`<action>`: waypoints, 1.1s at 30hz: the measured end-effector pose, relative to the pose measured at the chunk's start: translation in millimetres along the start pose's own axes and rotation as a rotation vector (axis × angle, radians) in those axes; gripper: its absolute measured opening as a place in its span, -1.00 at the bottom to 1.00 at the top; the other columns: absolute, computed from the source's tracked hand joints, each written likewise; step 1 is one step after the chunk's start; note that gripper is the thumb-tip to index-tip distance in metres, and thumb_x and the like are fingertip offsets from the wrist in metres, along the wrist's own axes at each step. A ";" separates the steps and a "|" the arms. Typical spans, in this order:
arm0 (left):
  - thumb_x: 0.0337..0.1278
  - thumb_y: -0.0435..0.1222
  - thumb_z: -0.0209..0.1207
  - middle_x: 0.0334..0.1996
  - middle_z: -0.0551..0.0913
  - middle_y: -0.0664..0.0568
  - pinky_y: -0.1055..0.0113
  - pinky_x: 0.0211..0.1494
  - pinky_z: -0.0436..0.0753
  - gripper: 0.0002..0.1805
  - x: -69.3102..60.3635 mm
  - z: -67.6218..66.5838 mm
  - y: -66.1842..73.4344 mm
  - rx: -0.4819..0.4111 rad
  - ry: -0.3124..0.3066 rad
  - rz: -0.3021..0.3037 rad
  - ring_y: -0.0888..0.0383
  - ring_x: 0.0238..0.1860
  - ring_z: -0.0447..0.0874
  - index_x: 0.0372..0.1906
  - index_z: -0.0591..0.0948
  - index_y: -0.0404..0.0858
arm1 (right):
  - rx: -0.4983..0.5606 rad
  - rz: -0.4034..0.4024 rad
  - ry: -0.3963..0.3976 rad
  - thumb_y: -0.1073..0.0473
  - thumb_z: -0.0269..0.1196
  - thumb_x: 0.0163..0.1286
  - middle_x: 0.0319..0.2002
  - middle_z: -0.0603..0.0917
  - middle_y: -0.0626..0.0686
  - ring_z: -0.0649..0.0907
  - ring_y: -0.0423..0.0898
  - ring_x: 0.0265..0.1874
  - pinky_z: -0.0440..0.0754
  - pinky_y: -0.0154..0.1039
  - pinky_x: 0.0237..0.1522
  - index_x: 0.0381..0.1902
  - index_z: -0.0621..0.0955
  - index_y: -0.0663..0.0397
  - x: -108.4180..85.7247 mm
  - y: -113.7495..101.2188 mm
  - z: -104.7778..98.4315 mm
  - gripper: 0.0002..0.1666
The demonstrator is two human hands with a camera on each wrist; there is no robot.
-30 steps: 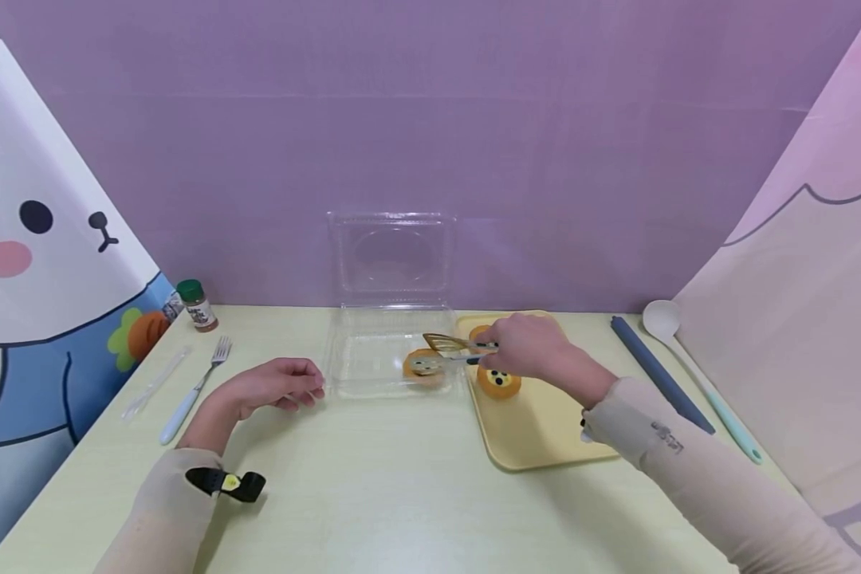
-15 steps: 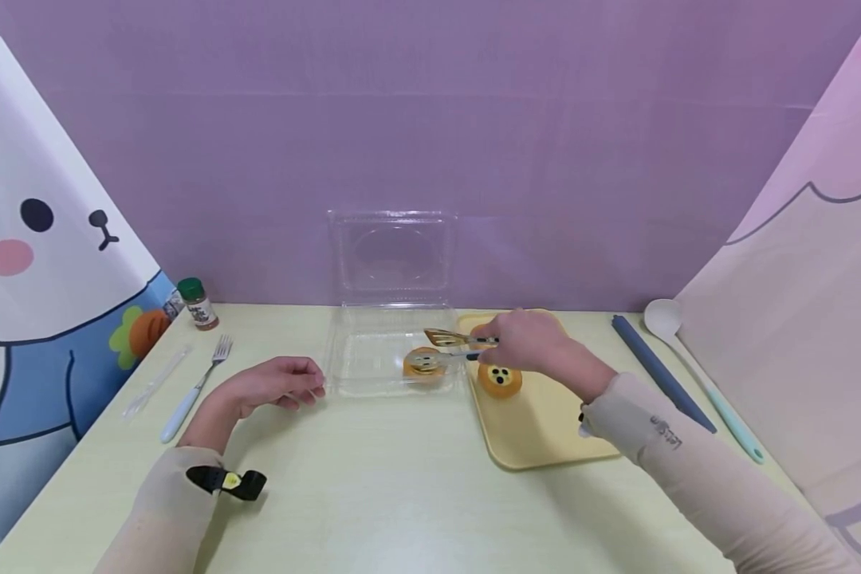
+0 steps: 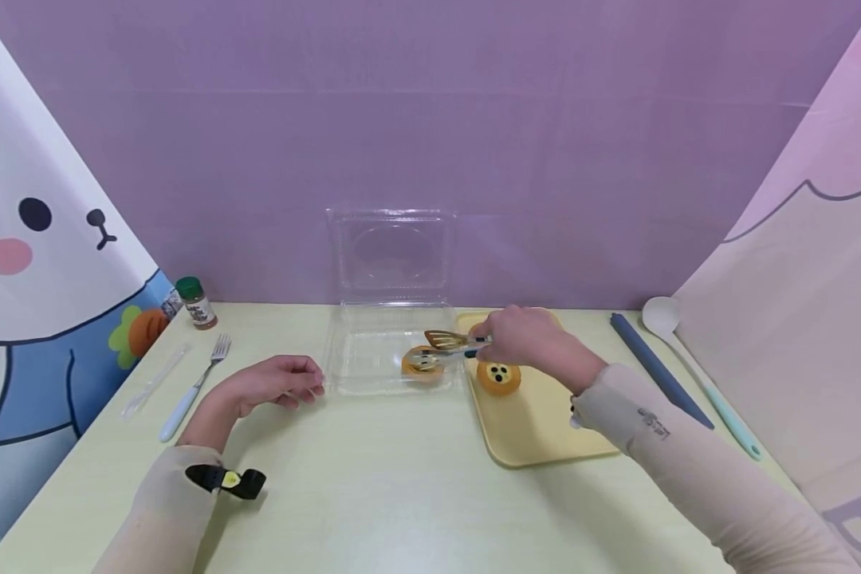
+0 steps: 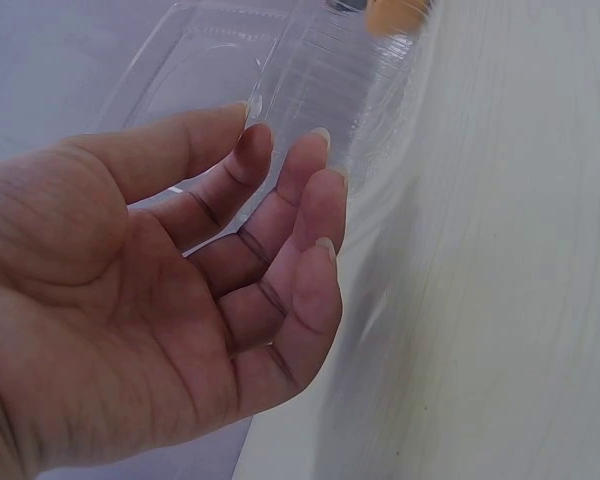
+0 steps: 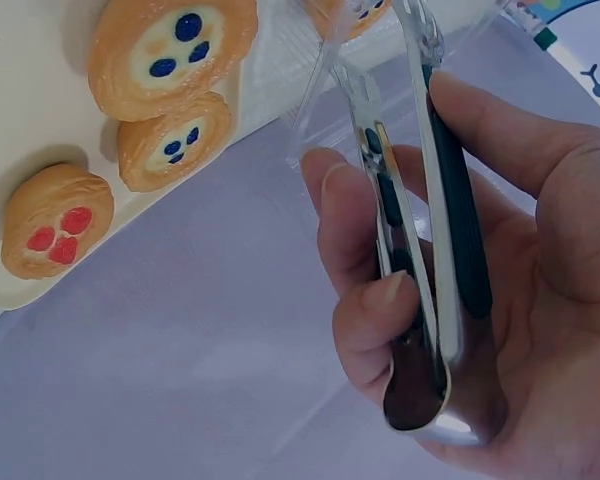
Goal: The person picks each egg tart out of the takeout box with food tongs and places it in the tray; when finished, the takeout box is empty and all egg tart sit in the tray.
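My right hand (image 3: 524, 339) grips metal serving tongs (image 5: 448, 250) with dark green grip strips. Their two arms stand apart over a round golden pastry (image 3: 422, 367) in the right part of a clear plastic clamshell box (image 3: 369, 351); whether they touch it, I cannot tell. Beside the box, a yellow tray (image 3: 545, 438) bears three pastries in the right wrist view: a large blue-dotted one (image 5: 172, 55), a smaller blue-dotted one (image 5: 175, 142) and a red-dotted one (image 5: 58, 222). My left hand (image 3: 276, 381) holds nothing, fingers loosely bent, near the box's front left corner.
At the left lie a fork (image 3: 195, 391) and a clear thin plastic item (image 3: 156, 383), with a green-capped jar (image 3: 197, 303) behind them. A dark blue stick-like item (image 3: 660, 369) and a large spoon (image 3: 699, 375) lie right of the tray. The box's lid (image 3: 392, 251) stands upright.
My right hand and sleeve have shifted slightly left, with the tongs still over the pastry in the box. The left hand has stayed in place.
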State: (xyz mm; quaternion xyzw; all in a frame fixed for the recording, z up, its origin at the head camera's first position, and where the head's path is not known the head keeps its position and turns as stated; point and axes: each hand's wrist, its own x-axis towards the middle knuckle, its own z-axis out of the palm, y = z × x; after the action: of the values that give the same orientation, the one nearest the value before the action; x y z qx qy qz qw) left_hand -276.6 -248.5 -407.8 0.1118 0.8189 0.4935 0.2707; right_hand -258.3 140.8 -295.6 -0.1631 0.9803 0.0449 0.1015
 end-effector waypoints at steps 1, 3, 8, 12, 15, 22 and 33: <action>0.46 -0.15 0.10 -0.05 0.67 -0.13 0.19 -0.02 0.63 -0.62 -0.2 0.1 0.0 -0.001 0.000 0.000 0.06 -0.07 0.66 0.06 0.51 -0.41 | 0.002 -0.001 -0.014 -0.13 0.28 0.29 0.02 0.73 -0.06 0.66 -0.03 -0.13 0.51 -0.07 -0.40 0.18 0.65 -0.42 1.1 -0.2 -0.2 -0.53; 0.46 -0.16 0.10 -0.05 0.67 -0.13 0.19 -0.02 0.63 -0.63 -0.7 0.4 -0.2 -0.003 0.000 0.001 0.06 -0.07 0.66 0.06 0.51 -0.40 | 0.012 -0.010 -0.050 -0.12 0.26 0.31 -0.07 0.73 -0.08 0.66 -0.05 -0.22 0.50 -0.09 -0.42 0.12 0.67 -0.41 3.4 -0.8 0.0 -0.59; 0.46 -0.16 0.09 -0.06 0.67 -0.11 0.19 -0.02 0.62 -0.66 -1.3 1.7 -0.4 -0.002 -0.002 0.003 0.04 -0.06 0.66 0.04 0.52 -0.39 | 0.093 -0.021 -0.132 -0.10 0.25 0.36 -0.22 0.67 -0.11 0.65 -0.10 -0.54 0.48 -0.18 -0.51 -0.01 0.70 -0.35 9.1 -1.8 1.3 -0.73; 0.46 -0.17 0.10 -0.06 0.67 -0.10 0.19 -0.02 0.62 -0.65 -1.0 2.5 0.8 -0.002 -0.001 0.007 0.05 -0.07 0.66 0.04 0.51 -0.39 | 0.139 -0.018 -0.129 -0.10 0.27 0.34 -0.08 0.68 -0.10 0.63 -0.15 -0.64 0.46 -0.19 -0.51 0.10 0.69 -0.29 11.4 -1.4 3.3 -0.62; 0.46 -0.17 0.10 -0.06 0.67 -0.11 0.19 -0.02 0.62 -0.66 -1.3 2.9 2.4 -0.002 0.000 0.008 0.06 -0.08 0.66 0.04 0.51 -0.40 | 0.161 -0.018 -0.114 -0.10 0.30 0.32 0.00 0.69 -0.08 0.64 -0.15 -0.63 0.46 -0.20 -0.50 0.15 0.68 -0.25 12.7 -1.0 6.4 -0.56; 0.47 -0.17 0.08 -0.04 0.67 -0.14 0.20 -0.02 0.62 -0.65 -1.6 3.1 4.4 0.007 -0.008 0.015 0.08 -0.07 0.65 0.05 0.51 -0.39 | 0.180 -0.018 -0.085 -0.09 0.33 0.29 -0.25 0.69 -0.10 0.58 -0.17 -0.55 0.41 -0.23 -0.50 0.12 0.71 -0.27 15.5 -1.1 12.8 -0.58; 0.46 -0.16 0.09 -0.04 0.68 -0.12 0.20 -0.02 0.62 -0.66 -1.3 1.4 1.5 0.003 0.008 -0.001 0.06 -0.07 0.66 0.05 0.52 -0.38 | 0.221 -0.058 -0.019 -0.09 0.34 0.32 -0.19 0.73 -0.21 0.55 -0.21 -0.51 0.35 -0.24 -0.55 0.06 0.73 -0.36 12.0 0.8 21.1 -0.66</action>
State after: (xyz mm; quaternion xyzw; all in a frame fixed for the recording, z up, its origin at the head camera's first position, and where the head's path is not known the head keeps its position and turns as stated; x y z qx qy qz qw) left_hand -274.9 -247.2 -406.6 0.1099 0.8209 0.4925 0.2674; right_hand -265.7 140.4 -318.7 -0.1788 0.9732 -0.0648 0.1294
